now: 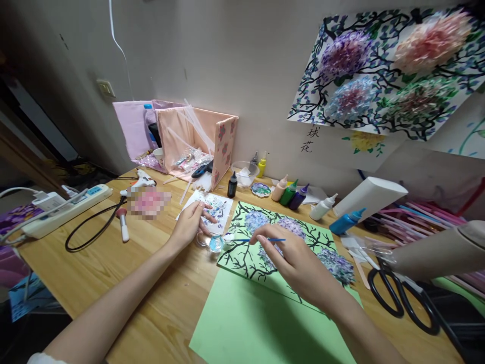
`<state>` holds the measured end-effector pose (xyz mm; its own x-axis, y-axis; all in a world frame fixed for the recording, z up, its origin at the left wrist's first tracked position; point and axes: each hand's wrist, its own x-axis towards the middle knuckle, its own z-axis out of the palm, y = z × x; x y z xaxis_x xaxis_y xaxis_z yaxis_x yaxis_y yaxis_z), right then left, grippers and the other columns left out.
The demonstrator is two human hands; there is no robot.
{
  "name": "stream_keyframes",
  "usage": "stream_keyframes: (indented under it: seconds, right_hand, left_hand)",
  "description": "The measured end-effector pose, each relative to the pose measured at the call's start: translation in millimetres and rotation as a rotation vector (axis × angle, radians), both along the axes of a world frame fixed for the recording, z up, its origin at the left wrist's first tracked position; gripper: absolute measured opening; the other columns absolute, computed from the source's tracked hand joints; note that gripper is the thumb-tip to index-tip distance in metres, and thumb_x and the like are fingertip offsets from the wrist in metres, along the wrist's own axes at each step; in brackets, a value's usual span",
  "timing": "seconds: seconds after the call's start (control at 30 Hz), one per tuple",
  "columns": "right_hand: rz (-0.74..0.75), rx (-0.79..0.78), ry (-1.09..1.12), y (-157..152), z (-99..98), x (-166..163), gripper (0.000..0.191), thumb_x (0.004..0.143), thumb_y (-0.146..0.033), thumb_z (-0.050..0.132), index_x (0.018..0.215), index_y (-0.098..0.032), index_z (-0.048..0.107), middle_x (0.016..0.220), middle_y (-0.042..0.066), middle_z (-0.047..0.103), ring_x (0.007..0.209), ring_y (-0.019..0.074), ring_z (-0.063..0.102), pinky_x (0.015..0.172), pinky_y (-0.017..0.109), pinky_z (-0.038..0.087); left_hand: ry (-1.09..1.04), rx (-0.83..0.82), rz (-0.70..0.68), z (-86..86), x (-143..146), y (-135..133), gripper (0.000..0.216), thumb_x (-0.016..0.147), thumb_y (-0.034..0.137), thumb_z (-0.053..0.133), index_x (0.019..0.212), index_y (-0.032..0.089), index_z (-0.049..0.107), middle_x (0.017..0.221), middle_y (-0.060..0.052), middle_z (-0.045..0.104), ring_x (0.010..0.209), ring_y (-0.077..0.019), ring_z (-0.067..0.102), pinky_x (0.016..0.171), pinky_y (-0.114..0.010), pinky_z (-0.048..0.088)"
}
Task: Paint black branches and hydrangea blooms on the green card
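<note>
My right hand (278, 245) is closed around a slim blue paintbrush (279, 239), held level over the painting. The brush tip points left, near a small clear cup of blue paint (216, 243). Beneath it lies a green sheet painted with black branches (242, 260) and bearing ruffled purple-blue flowers (335, 265). My left hand (193, 220) has its fingers apart beside the cup, over the edge of a paint-smeared white paper (223, 205). Whether its fingertips touch the cup I cannot tell. My right hand hides part of the painting.
Paint bottles in black (232, 185), green (288, 193) and blue (346, 221) stand or lean behind the painting. Scissors (401, 298) lie at right. A power strip (71, 210), glue gun (140, 182) and brush with a white handle (123, 226) are at left. A pink fabric box (225, 146) stands behind.
</note>
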<state>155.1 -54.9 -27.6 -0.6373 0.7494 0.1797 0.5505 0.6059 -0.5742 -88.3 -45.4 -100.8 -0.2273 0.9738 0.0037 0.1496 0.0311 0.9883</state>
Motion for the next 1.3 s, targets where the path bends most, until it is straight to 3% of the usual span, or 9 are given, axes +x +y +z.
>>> stream_keyframes:
  seconds: [1.3]
  right_hand:
    - [0.002, 0.051, -0.08, -0.1, -3.6, 1.2, 0.022, 0.095, -0.03, 0.034, 0.099, -0.025, 0.055, 0.093, 0.004, 0.062, 0.085, 0.0186, 0.057, 0.069, 0.033, 0.045]
  left_hand:
    - [-0.007, -0.016, -0.01, 2.6, 4.2, -2.9, 0.035, 0.089, 0.044, 0.036, 0.099, 0.014, 0.05, 0.073, -0.007, 0.069, 0.047, -0.0128, 0.062, 0.041, -0.019, 0.044]
